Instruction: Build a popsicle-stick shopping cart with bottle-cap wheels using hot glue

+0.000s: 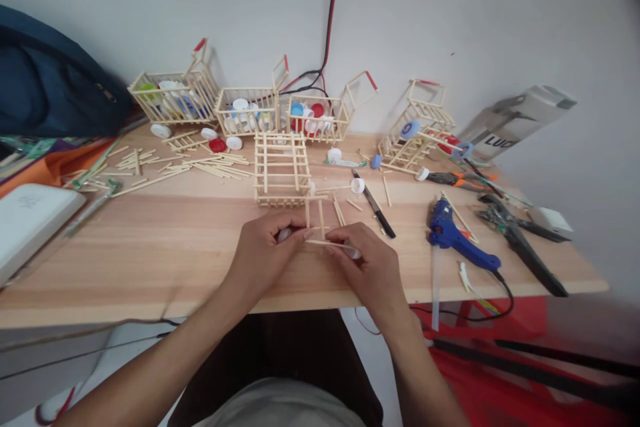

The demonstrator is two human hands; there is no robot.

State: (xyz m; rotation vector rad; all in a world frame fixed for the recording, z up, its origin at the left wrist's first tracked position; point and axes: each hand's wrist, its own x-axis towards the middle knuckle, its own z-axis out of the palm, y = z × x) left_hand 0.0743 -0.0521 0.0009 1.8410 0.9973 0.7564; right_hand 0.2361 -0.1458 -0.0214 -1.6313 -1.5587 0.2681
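My left hand (264,245) and my right hand (367,263) meet at the front middle of the wooden table (165,247). Both are closed in a pinch on a small frame of thin wooden sticks (315,220) that joins an unfinished stick cart (281,170) standing just behind. A thin stick axle (327,243) runs between my fingers. A white bottle cap shows at my left fingertips (284,235), and another white cap (354,253) under my right fingers.
Several finished stick carts (173,97) holding bottle caps line the wall. Loose sticks (200,163) lie at left. A blue glue gun (457,237), a black cutter (375,203), pliers (520,240) and scissors (463,180) lie at right. A white box (27,223) sits at left.
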